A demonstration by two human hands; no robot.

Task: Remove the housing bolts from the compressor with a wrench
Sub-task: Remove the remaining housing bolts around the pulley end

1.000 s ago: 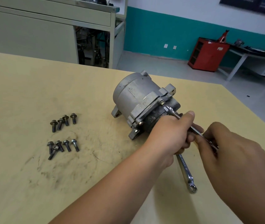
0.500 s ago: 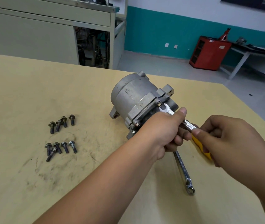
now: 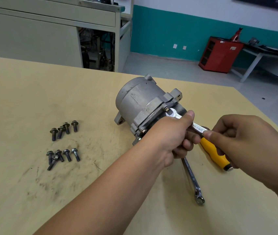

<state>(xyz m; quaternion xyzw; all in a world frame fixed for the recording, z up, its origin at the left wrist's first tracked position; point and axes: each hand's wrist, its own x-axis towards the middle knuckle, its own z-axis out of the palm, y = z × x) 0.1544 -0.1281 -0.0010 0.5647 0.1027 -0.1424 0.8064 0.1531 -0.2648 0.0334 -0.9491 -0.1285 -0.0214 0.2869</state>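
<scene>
The compressor (image 3: 141, 106) is laid on its side on the wooden table (image 3: 33, 99), its near end gripped by the curled fingers of the left hand (image 3: 172, 138). The yellow-handled wrench (image 3: 197, 129) is set against a housing bolt (image 3: 167, 109) and is held by the right hand (image 3: 246, 141), fingers curled round the handle. Loose bolts (image 3: 63, 141) are grouped well apart, to the left

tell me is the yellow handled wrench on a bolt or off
On, it appears: the open end of the wrench sits around a bolt head on the compressor, with the right hand gripping its handle. Full seating cannot be told.
</scene>
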